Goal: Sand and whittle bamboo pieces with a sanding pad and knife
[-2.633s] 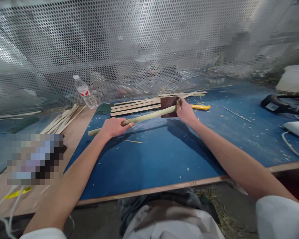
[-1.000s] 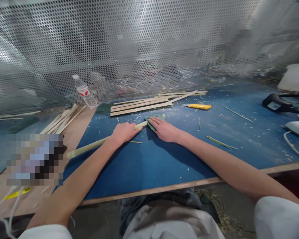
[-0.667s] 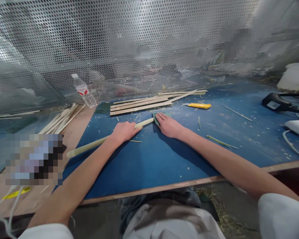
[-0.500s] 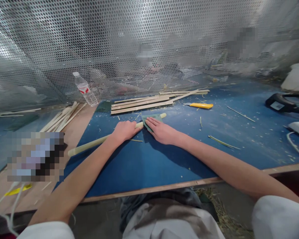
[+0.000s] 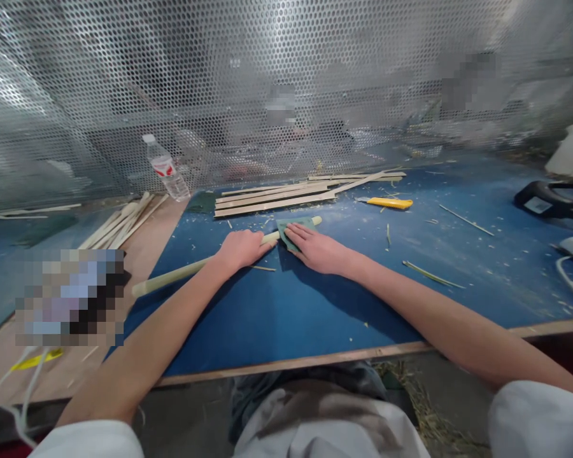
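Note:
A pale green-yellow bamboo pole (image 5: 172, 277) lies slantwise on the blue table, its far end pointing right and away. My left hand (image 5: 240, 247) is closed around its middle, pressing it down. Just beyond, my right hand (image 5: 318, 249) lies over a green sheet of sandpaper (image 5: 283, 228) wrapped across the pole near the far end. The fingers of that hand are together on the sheet, and the thumb side is partly hidden. A short tip of the pole shows past the sandpaper.
Flat bamboo strips (image 5: 277, 202) lie behind my hands, with a yellow utility knife (image 5: 389, 203) to their right. More strips (image 5: 119, 226) and a tilted water bottle (image 5: 167, 170) are at left. A perforated metal screen (image 5: 248, 76) rises behind. Shavings and a thin sliver (image 5: 432, 275) litter the table.
My right hand and the sandpaper have slid slightly right along the pole. My left hand keeps its hold. The whole view has shifted a little.

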`<state>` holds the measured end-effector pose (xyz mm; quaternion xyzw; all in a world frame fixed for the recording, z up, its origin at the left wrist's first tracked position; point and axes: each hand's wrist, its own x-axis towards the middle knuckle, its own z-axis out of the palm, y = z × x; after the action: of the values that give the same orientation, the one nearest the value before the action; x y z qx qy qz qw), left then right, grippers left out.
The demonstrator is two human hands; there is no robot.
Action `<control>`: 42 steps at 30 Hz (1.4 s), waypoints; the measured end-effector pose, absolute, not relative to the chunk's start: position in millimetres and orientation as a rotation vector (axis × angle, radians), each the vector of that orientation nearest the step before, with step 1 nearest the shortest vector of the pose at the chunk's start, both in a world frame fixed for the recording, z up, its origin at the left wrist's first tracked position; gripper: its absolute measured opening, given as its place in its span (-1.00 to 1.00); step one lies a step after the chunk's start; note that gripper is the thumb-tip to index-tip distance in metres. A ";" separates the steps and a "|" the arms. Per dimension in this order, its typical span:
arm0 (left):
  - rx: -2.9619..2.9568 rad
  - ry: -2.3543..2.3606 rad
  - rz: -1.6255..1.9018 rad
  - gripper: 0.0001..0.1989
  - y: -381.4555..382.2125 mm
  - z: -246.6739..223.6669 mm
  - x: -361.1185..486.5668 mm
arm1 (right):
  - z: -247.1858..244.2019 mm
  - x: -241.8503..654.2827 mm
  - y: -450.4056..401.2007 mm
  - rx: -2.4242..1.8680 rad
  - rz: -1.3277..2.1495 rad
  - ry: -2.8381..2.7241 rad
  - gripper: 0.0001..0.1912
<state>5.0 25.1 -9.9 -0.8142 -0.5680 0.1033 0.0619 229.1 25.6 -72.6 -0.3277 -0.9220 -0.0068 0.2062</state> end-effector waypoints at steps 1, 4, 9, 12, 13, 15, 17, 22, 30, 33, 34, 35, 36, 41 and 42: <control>-2.464 -1.721 0.311 -0.32 25.0 -9.6 4.6 | -71.2 231.0 26.1 -0.917 -0.016 -2.571 -0.38; -2.478 -1.722 0.281 -0.33 25.3 -9.4 2.9 | -66.5 244.4 35.2 -0.976 -0.002 -2.542 -0.42; -2.508 -1.648 0.259 -0.40 25.0 -10.3 2.1 | -63.8 262.6 50.2 -1.151 -0.047 -2.481 -0.47; -2.491 -1.640 0.261 -0.43 24.3 -10.6 2.6 | -64.8 251.9 42.9 -1.112 -0.054 -2.486 -0.46; -2.485 -1.639 0.257 -0.43 24.2 -10.8 2.5 | -65.1 245.9 38.7 -1.058 -0.048 -2.503 -0.45; -2.476 -1.634 0.246 -0.42 24.3 -11.1 1.9 | -65.2 235.9 31.9 -0.952 -0.040 -2.534 -0.44; -2.472 -1.635 0.236 -0.41 24.5 -11.6 1.2 | -64.5 234.6 31.6 -0.929 -0.047 -2.541 -0.45; -2.483 -1.651 0.228 -0.41 25.1 -12.5 2.6 | -63.2 257.1 49.3 -1.180 -0.095 -2.477 -0.47; -2.470 -1.624 0.235 -0.42 25.2 -13.0 3.0 | -67.9 230.4 38.8 -1.017 -0.095 -2.535 -0.41; -2.476 -1.652 0.237 -0.41 25.0 -12.6 3.6 | -65.8 241.7 46.7 -1.113 -0.102 -2.500 -0.45; -2.478 -1.657 0.235 -0.41 25.0 -12.7 4.1 | -65.4 245.8 49.2 -1.154 -0.110 -2.484 -0.45; -2.481 -1.657 0.231 -0.41 25.1 -12.8 4.6 | -65.3 248.2 50.7 -1.183 -0.116 -2.469 -0.46; -2.484 -1.652 0.226 -0.42 25.2 -13.2 4.9 | -65.6 248.2 50.7 -1.190 -0.118 -2.463 -0.46; -2.483 -1.633 0.214 -0.42 26.0 -15.2 3.8 | -68.7 229.3 41.4 -0.993 -0.104 -2.524 -0.44; -2.482 -1.637 0.218 -0.42 26.1 -15.3 3.4 | -68.6 228.9 42.0 -0.975 -0.102 -2.529 -0.44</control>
<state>3.4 26.1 -15.3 -0.8299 -0.5473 0.0730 0.0798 228.9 42.0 -68.6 -0.3512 -0.9110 -0.0369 0.2129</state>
